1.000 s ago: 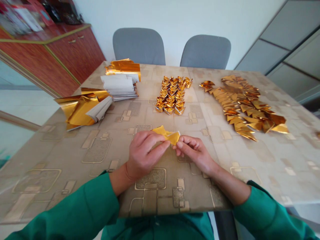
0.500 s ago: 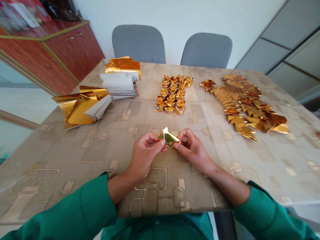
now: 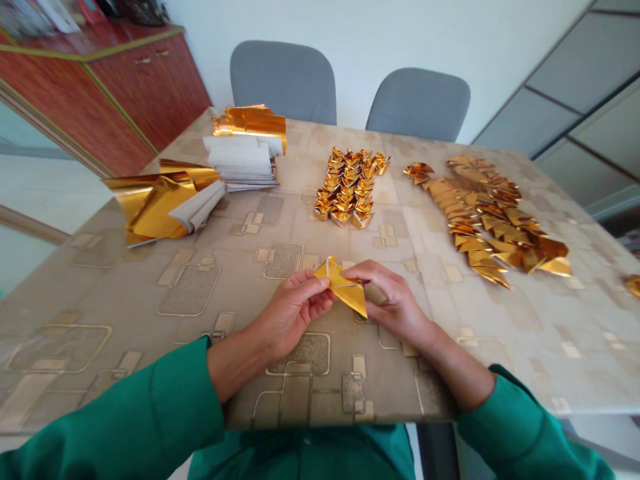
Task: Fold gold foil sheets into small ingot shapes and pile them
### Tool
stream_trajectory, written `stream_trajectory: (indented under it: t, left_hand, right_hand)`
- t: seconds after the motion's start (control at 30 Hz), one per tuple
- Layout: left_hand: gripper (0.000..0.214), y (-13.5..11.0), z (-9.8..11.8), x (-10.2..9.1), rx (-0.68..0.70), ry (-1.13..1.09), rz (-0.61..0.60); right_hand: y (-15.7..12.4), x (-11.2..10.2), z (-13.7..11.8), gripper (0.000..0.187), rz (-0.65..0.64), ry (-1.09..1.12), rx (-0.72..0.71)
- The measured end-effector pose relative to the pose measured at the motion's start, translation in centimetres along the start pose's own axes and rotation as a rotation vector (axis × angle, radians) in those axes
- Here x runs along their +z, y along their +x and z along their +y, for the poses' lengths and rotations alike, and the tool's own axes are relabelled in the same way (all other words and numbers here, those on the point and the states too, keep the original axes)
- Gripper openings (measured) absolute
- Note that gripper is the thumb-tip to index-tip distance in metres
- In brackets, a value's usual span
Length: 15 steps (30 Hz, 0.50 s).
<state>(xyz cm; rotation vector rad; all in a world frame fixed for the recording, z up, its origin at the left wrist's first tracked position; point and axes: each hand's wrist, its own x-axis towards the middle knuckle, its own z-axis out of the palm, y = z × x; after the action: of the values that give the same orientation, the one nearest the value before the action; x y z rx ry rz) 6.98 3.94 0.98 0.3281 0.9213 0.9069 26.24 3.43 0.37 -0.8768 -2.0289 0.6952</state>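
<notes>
A folded piece of gold foil paper (image 3: 343, 285) is held over the table's middle, its point aiming down toward me. My left hand (image 3: 293, 310) pinches its left corner between thumb and fingers. My right hand (image 3: 395, 300) grips its right side, with the fingers over the top edge. Beyond my hands lies a block of folded gold paper ingots (image 3: 347, 188). To the right spreads a heap of flat gold triangular folds (image 3: 480, 217). A stack of white-backed paper (image 3: 243, 163) and loose gold foil sheets (image 3: 160, 207) lie at the left.
The patterned beige table top (image 3: 100, 293) has its far edge against grey chairs (image 3: 283, 83). A red wooden cabinet (image 3: 145, 100) stands at the back left. One more gold piece (image 3: 633, 285) lies at the right edge of the view.
The gold piece has been opened out and turned, and it now shows a longer point toward me. My hands have drawn slightly apart. The head view has shifted a little.
</notes>
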Motion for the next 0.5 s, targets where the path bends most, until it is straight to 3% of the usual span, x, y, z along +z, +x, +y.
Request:
stream_trajectory:
  t: [0.13,0.5]
  left_hand:
    - [0.015,-0.2,-0.2,-0.2,-0.026,0.016,-0.016]
    - [0.022,-0.1,-0.3,-0.5,-0.039,0.069,-0.054]
  right_hand:
    - [0.1,-0.6,0.1,0.018,0.027,-0.064,-0.098]
    - [0.3,-2.8,-0.3,0.017,-0.149,-0.041,-0.046]
